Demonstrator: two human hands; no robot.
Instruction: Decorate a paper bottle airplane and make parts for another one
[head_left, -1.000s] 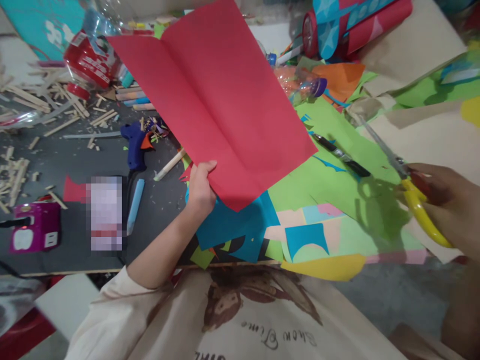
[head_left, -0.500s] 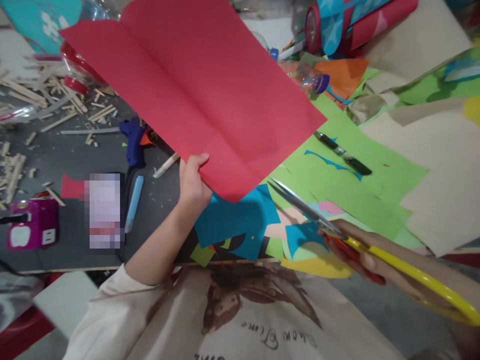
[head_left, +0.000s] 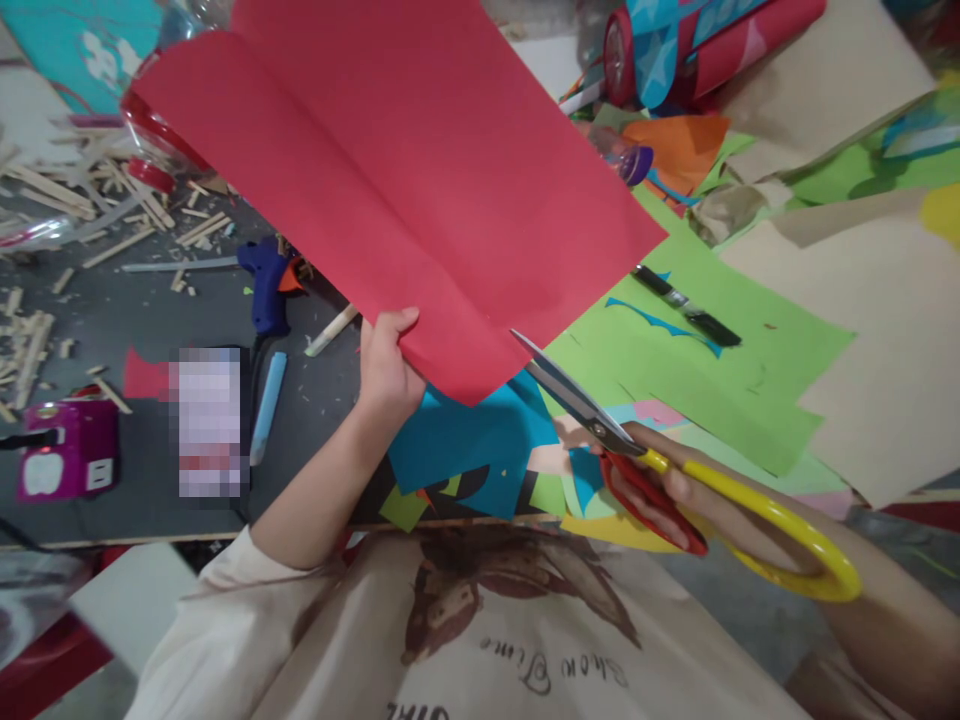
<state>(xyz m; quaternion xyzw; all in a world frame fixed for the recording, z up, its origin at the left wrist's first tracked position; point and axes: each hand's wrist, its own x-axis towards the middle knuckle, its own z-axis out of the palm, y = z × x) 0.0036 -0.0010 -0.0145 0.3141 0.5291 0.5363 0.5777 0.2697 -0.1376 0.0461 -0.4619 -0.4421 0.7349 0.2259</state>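
A large red sheet of paper (head_left: 450,190), creased along its length, is held up over the table by my left hand (head_left: 390,362). The thumb lies on top of the sheet near its lower left edge and the other fingers are hidden beneath. My right hand (head_left: 667,490) grips a pair of scissors (head_left: 600,430) with one red and one yellow handle. Their blades are slightly parted, with the lower edge of the red sheet between them near the tips. Under the sheet lies a blue piece of paper (head_left: 465,440).
Green paper (head_left: 780,380), a black pen (head_left: 690,305) and beige sheets (head_left: 862,290) lie to the right. On the left are a blue glue gun (head_left: 266,285), a light blue marker (head_left: 268,408), a purple box (head_left: 69,450) and scattered wooden sticks (head_left: 49,190). A bottle with a purple cap (head_left: 637,165) lies behind.
My right hand has brought the scissors left and up, so the blade tips now meet the red sheet's lower edge. The sheet has shifted slightly right; my left hand keeps its hold.
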